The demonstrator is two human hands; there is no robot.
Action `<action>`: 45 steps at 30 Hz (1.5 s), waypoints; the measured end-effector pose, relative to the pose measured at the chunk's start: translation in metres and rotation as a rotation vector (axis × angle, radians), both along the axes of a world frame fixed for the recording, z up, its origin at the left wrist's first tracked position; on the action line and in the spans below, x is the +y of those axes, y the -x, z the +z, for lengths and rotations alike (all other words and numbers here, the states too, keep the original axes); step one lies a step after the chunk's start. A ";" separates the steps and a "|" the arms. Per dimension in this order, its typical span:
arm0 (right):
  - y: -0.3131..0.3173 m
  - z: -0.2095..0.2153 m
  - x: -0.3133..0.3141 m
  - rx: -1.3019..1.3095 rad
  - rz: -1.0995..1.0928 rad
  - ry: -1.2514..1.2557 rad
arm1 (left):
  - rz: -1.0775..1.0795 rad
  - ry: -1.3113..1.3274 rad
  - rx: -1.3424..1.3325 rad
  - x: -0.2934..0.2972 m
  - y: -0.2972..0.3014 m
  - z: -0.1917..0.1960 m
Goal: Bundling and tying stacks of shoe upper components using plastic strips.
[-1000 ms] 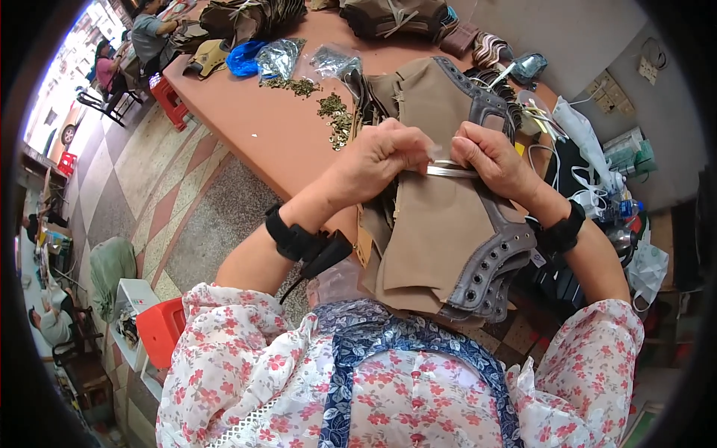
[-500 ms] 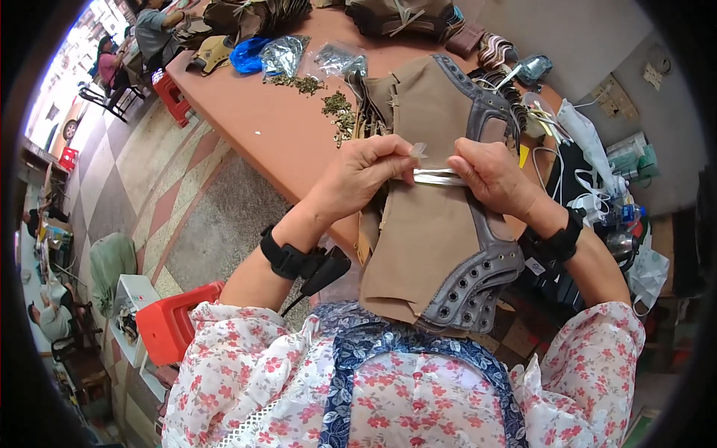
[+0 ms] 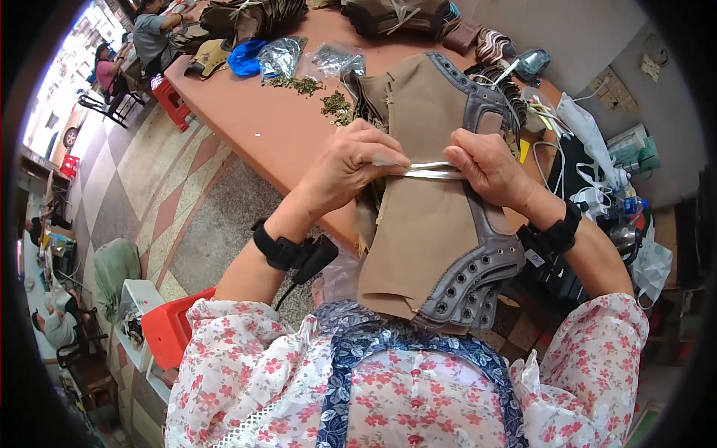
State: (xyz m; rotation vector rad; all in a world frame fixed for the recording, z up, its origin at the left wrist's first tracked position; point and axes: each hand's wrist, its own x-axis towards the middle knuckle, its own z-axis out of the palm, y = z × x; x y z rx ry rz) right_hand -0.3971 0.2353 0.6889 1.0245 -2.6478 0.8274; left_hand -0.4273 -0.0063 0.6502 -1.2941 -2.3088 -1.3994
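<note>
A stack of brown fabric shoe uppers with grey eyelet edges lies in front of me, its near end hanging toward my apron. A white strip runs across the middle of the stack. My left hand pinches the strip at the left side, a short loose tail showing along its fingers. On the right, my right hand is closed on the strip, thumb on top, knuckles over the grey trim. The strip looks taut between the hands. Its path under the stack is hidden.
The stack rests on a reddish-brown table. Small brass-coloured metal pieces lie loose beyond my left hand, near clear plastic bags and a blue bag. More bundled uppers stand farther back. A red stool is at lower left.
My left hand has shifted slightly left and turned, drawing the strip's loose end along with it. The strip lies straighter across the uppers. My right hand has stayed nearly in place.
</note>
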 end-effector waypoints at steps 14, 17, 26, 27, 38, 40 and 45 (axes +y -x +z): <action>0.005 0.000 0.001 -0.066 -0.021 0.005 | -0.246 -0.107 -0.299 0.016 0.003 0.006; 0.010 0.001 0.001 -0.032 -0.004 -0.016 | -0.148 -0.027 -0.252 0.013 -0.006 0.010; 0.014 0.010 0.016 -0.319 -0.062 0.100 | 0.031 -0.042 -0.195 0.003 -0.006 -0.023; 0.014 0.014 0.016 -0.315 -0.068 0.091 | 0.025 -0.064 -0.198 0.005 -0.004 -0.026; 0.018 0.077 -0.072 -0.211 0.187 -0.247 | 0.037 -0.434 -0.598 0.026 -0.007 -0.028; 0.026 0.070 -0.080 -0.210 0.231 -0.251 | 0.065 -0.422 -0.625 0.033 -0.007 -0.036; 0.047 0.051 -0.090 -0.281 0.079 -0.197 | 0.050 -0.238 -0.340 0.028 -0.011 -0.026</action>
